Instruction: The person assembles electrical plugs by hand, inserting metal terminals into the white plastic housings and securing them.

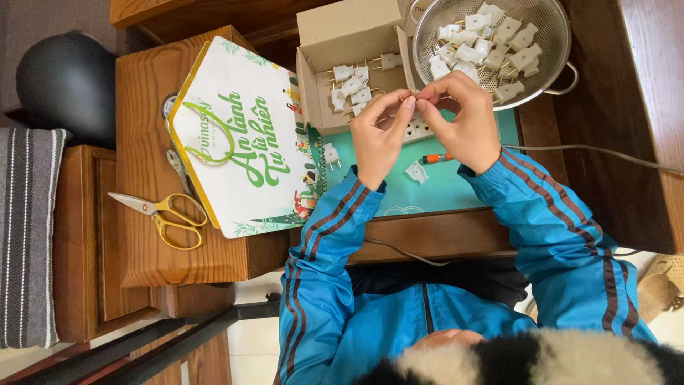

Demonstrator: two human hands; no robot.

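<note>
Both hands met above the far middle of the wooden table (442, 235); the left hand (380, 135) had its fingertips pinched narrow on a tiny brass-coloured metal piece (403, 95), and the right hand (462, 117) curled in from the other side, its fingertips closed on the same small piece, the two thumbs almost touching; whether anything more sat inside the pinch could not be told. Blue sleeves with dark stripes ran back from both wrists toward the near edge.

Under the hands lay a teal mat (427, 192); on it, a white socket strip (419, 130) peeked out between the wrists, an orange-tipped pen (436, 158) lay just beside the right wrist, and a loose white plug cover (416, 172) rested nearer the table's near edge; another white plug (331, 154) stood at the mat's left edge.

At the far edge, an open cardboard box (349, 36) held white plugs with prongs (353, 85); just right of it a metal colander (491, 50) was heaped with white plug shells (484, 39).

Off to the left, on a lower wooden stand (142, 235), a white-and-green printed carton (235, 135) lay flat, and yellow-handled scissors (164, 214) rested near the stand's near edge.
</note>
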